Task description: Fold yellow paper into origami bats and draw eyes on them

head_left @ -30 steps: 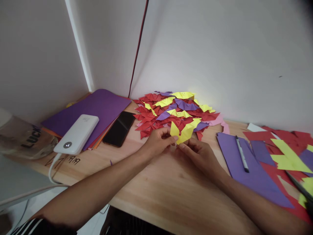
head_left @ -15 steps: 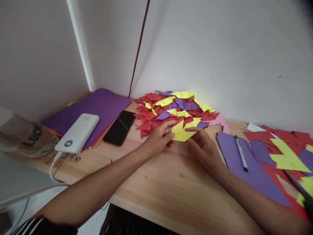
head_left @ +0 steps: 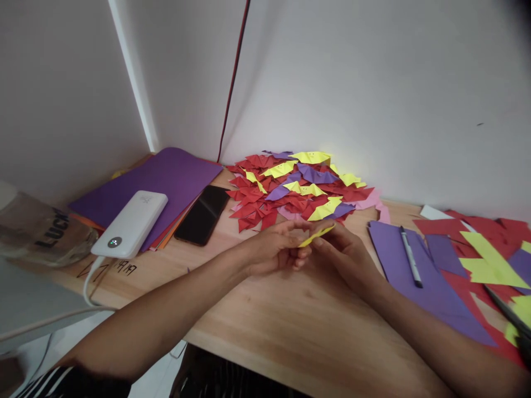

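Observation:
A folded piece of yellow paper (head_left: 317,236) is held above the table, seen nearly edge-on as a thin strip. My left hand (head_left: 282,246) pinches its left end between thumb and fingers. On the other end, my right hand (head_left: 341,243) is closed, with its thumb against the near side. The fingers hide much of the paper. Just beyond my hands lies a heap of folded paper shapes (head_left: 274,207) in red, yellow, purple and pink, several with small dots drawn on them.
At left are a plastic bottle (head_left: 53,235), a white power bank (head_left: 131,224) with a cable, purple sheets (head_left: 166,171) and a phone (head_left: 202,214). To the right, a pen (head_left: 410,257) lies on purple paper (head_left: 440,309), beside coloured scraps (head_left: 489,257) and scissors (head_left: 508,315).
The yellow paper has tipped from showing its broad folded face to nearly edge-on. Both hands have come closer together and slightly nearer to me.

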A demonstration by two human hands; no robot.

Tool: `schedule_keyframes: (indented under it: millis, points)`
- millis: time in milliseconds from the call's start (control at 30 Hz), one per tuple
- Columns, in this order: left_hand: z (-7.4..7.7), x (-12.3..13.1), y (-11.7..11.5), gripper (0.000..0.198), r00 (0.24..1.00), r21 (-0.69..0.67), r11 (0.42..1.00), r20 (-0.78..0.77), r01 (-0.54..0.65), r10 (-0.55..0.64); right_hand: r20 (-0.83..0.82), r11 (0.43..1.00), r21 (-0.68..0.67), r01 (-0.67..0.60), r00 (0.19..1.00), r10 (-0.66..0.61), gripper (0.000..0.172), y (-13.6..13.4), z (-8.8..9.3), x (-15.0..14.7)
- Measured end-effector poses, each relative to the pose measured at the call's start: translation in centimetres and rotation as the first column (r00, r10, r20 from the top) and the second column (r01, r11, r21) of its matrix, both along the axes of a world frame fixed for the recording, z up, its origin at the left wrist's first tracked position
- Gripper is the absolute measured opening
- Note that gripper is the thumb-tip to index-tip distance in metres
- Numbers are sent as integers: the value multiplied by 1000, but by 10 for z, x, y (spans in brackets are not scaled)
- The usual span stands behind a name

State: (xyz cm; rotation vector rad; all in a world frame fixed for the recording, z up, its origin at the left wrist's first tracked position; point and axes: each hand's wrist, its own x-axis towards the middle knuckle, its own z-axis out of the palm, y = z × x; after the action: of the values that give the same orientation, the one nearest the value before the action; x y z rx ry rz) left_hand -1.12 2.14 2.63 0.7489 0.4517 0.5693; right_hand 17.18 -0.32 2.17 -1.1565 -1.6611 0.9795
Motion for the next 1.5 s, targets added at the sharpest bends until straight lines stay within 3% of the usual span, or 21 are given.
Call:
schedule_keyframes:
  millis: [100, 233, 433, 533, 667, 767, 933, 1100, 1267, 1500]
  points:
    - [0, -1, 2, 26, 993, 47, 996, -78, -80, 84, 8, 995, -23, 92, 996, -92, 20, 1, 1, 0]
    - [1, 1, 5, 24, 964, 168, 972, -182, -161, 191, 51, 980, -58, 189, 981, -186, 24, 1, 2, 0]
    - [-1, 3, 6, 15, 900, 383, 900, -285, -209, 331, 20, 988, -46, 144, 989, -143, 24, 1, -3, -1]
    - [0, 1, 7, 11, 900, 354, 907, -278, -228, 335, 47, 974, 140, 177, 981, -186, 38, 3, -7, 4]
    - [1, -2, 8, 9, 908, 282, 929, -275, -239, 317, 260, 865, 497, 70, 939, -226, 46, 4, -6, 10]
    - [2, -4, 8, 7, 916, 245, 938, -259, -244, 306, 383, 803, 593, -54, 896, -223, 40, 2, -2, 10]
    - [4, -3, 8, 5, 922, 238, 950, -281, -201, 265, 489, 741, 659, -127, 821, -295, 24, 1, -5, 11]
    - [6, 0, 7, 7, 909, 291, 946, -339, -144, 243, 496, 728, 668, -153, 821, -283, 11, 1, -7, 11]
    - [4, 1, 7, 4, 905, 349, 927, -335, -138, 261, 477, 720, 674, -166, 842, -252, 10, -1, -4, 10]
    - [4, -1, 8, 12, 920, 386, 918, -319, -94, 229, 427, 841, 527, -122, 894, -138, 12, 0, -8, 12]
